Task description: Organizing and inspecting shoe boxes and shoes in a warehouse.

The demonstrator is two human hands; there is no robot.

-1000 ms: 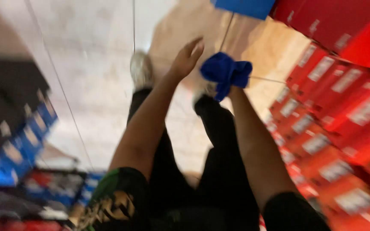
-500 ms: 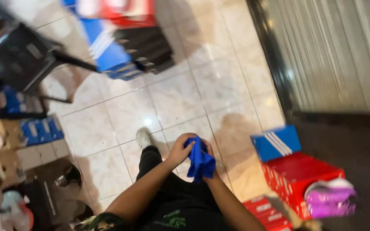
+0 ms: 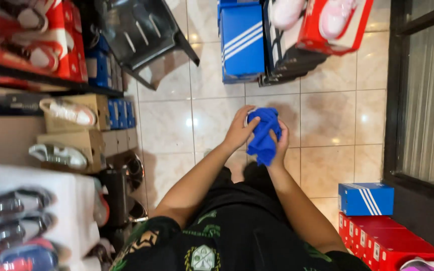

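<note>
A crumpled blue cloth (image 3: 263, 135) hangs in front of me above the tiled floor (image 3: 327, 120). My left hand (image 3: 240, 129) grips its upper left part, thumb against the fabric. My right hand (image 3: 280, 144) closes on its right side from behind, mostly hidden by the cloth. Both forearms reach forward from my black, green-patterned shirt (image 3: 212, 241).
Blue striped shoe boxes (image 3: 242, 40) and a red box with pink shoes (image 3: 327, 22) stand ahead. A blue box (image 3: 366, 199) tops red boxes (image 3: 387, 243) at the right by a dark doorframe (image 3: 392, 100). Shelves of shoes and boxes (image 3: 66, 120) line the left; a black chair (image 3: 136, 30) stands behind.
The view has swung from a blurred sideways look to a steady look down. Both hands have come together on the blue cloth, where a second ago only the right held it.
</note>
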